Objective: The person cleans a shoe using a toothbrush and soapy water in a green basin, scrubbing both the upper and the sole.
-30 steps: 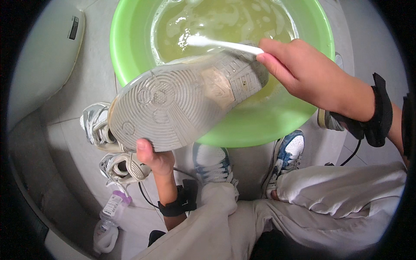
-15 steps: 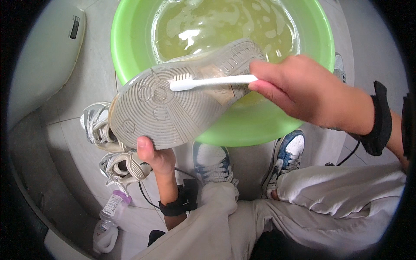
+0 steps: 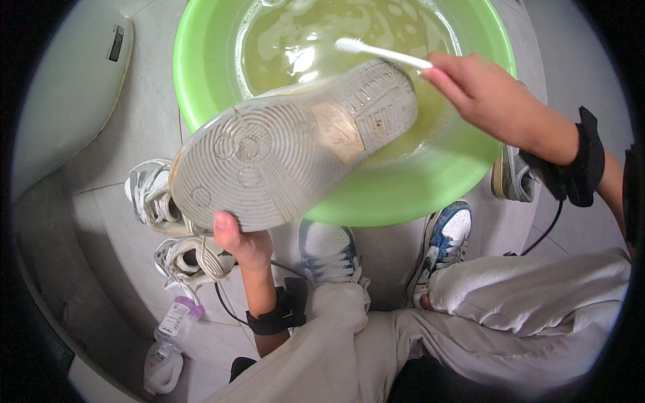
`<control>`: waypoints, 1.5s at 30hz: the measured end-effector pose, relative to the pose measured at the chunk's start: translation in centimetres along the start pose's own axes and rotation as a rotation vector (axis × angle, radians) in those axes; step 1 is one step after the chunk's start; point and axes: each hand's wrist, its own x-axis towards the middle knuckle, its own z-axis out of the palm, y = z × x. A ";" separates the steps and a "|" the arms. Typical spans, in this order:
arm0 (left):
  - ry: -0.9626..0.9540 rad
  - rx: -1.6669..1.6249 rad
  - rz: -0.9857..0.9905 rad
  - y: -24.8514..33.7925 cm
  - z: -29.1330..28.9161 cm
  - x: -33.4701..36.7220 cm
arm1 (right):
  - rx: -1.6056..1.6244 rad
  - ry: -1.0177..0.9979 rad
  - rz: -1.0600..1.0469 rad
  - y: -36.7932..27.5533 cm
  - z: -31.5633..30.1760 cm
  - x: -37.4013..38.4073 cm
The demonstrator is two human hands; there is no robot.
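Two hands at work over a wash basin, listed from largest item to smallest.

Basin [image 3: 403, 195]: round, green, on the tiled floor; filled with cloudy, soapy yellowish water.

Shoe [image 3: 289, 148]: sneaker, turned sole-up and tilted over the near rim of the basin, heel end toward the right, toe end toward the left; pale grey rubber sole with ring-shaped tread, wet in places.

Handling of the shoe: judged light enough for one hand; sole stiff, upper probably softer; wet rubber likely slippery, so a firm hold at the toe edge or around the narrow middle seems safest.

Legs: light trousers, blue and white sneakers [image 3: 329, 252] on the feet, just below the basin.

Spare shoes [image 3: 168, 221]: grey and white pair lying on the floor to the left, just beside the basin.

Right hand [image 3: 490, 101]: closed around the handle end of the toothbrush, black band on the wrist.

Left hand [image 3: 245, 245]: thumb pressed on the sole near the toe, fingers hidden beneath, clamping the shoe from below; black band on the wrist.

Bottle [image 3: 171, 332]: small, clear, with a purple cap, lying on the floor at lower left.

Toothbrush [image 3: 383, 52]: white, thin, bristle head above the water, just past the heel end of the sole, apparently not touching it.
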 end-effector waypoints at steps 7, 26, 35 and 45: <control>0.000 -0.008 0.008 0.1 -0.1 -0.1 | 0.067 -0.033 0.047 -0.4 0.2 -0.7; -0.194 1.090 0.555 8.8 10.6 3.0 | 0.256 0.350 0.187 4.5 -2.4 -4.7; -0.751 1.157 0.668 6.5 18.1 7.3 | 0.326 0.699 0.451 7.7 1.4 -14.7; -0.994 1.630 0.717 -0.9 20.4 6.4 | 0.219 0.753 0.611 8.3 8.3 -17.4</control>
